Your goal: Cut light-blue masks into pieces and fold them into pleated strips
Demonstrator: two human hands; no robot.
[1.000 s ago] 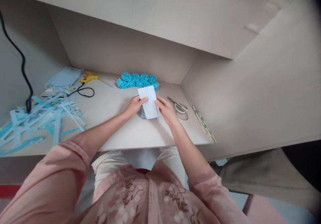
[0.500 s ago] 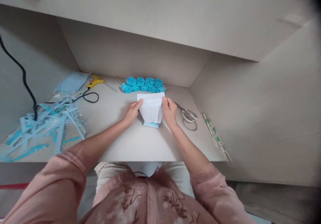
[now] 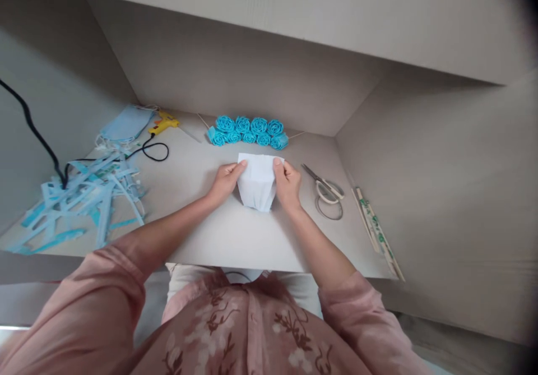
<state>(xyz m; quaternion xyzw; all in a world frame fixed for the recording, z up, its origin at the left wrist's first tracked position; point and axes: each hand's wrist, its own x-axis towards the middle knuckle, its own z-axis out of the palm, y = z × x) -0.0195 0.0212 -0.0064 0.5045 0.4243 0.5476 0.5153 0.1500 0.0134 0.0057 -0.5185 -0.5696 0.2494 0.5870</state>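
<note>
White sheet (image 3: 257, 181), right there between your two hands over the middle of the tabletop (image 3: 235, 246), spread wide at the top and narrowing lower down, soft folds running along it! Your left hand (image 3: 225, 183) pinches the upper left corner, thumb on the near face; your right hand (image 3: 288, 185) matches it at the upper right, so both grips are closed on thin material. Whether the lower end touches the tabletop, you can't tell from here.

Keep those thumbs level: matching pinches should share the pull and hold the top rim straight. Easy on the tension, because it looks flimsy, and a lopsided tug could skew the folds or tear a corner.

Now the room around you! Just beyond the sheet sit the blue rosettes (image 3: 247, 131), close enough to bump if you push away, with the back panel (image 3: 252, 66) behind them. Scissors (image 3: 330, 190) lie beside your right hand, blade tips near the knuckles, so mind any outward swing. Farther right, thin sticks (image 3: 376, 229) run along the side panel (image 3: 437, 173). Well off to the left lie the cut strips (image 3: 90, 201) and the glue gun's looped cord (image 3: 155, 151). Toward you, pale tabletop stretches down to the front edge, probably your easiest direction to shift
</note>
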